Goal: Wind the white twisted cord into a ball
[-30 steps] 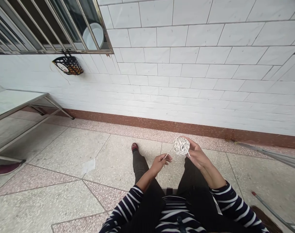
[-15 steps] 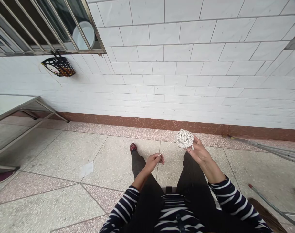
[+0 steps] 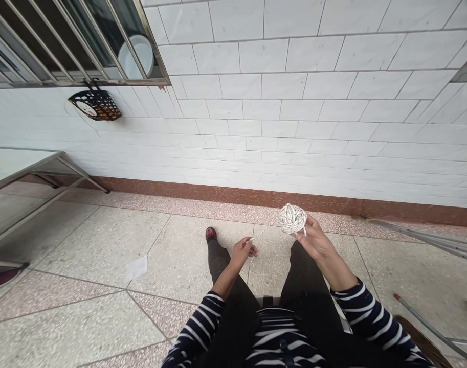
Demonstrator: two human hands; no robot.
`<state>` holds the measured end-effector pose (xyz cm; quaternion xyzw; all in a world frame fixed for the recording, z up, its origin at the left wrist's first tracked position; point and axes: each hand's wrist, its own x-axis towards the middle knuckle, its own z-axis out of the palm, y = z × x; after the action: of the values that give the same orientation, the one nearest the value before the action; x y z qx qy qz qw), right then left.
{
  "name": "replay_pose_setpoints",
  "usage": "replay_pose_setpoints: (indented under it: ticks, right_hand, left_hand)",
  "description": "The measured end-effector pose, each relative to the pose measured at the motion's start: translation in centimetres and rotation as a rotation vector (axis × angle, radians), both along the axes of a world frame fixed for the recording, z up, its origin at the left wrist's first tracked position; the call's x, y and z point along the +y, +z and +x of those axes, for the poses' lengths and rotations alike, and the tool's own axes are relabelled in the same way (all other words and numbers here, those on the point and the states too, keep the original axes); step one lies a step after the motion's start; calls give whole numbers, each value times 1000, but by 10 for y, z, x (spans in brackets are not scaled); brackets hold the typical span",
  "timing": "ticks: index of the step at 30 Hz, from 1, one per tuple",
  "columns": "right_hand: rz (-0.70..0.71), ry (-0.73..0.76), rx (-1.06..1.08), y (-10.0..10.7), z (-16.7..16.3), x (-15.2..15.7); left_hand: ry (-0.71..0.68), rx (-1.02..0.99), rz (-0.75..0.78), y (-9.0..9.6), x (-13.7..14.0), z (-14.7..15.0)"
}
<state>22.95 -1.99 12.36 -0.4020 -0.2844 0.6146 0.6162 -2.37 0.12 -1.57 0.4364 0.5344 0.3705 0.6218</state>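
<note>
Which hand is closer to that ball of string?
Right. The right hand holds the ball of string; the left hand is apart from it, lower left in the picture, pinching its strand.

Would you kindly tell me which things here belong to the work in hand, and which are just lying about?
In use:
- ball of white cord, right hand
- its strand, left hand

Not involved:
- black basket
- table
- white sheet on floor
</note>
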Motion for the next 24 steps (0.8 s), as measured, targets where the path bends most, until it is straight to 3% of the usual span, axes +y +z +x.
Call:
replay_pose_setpoints:
  ticks: [5, 11, 18, 24]
  right_hand:
    - [6, 50, 45, 16, -13, -10]
    - [-59, -27, 77, 17, -16, -7]
    - [-33, -69, 74, 22, -4, -5]
    - [66, -84, 35, 36, 14, -7]
  left_hand:
    - [24, 46, -28, 3, 5, 2]
    - [-151, 209, 156, 3, -2, 12]
    - [-31, 146, -49, -7, 11, 10]
    - [-96, 214, 1, -18, 12, -7]
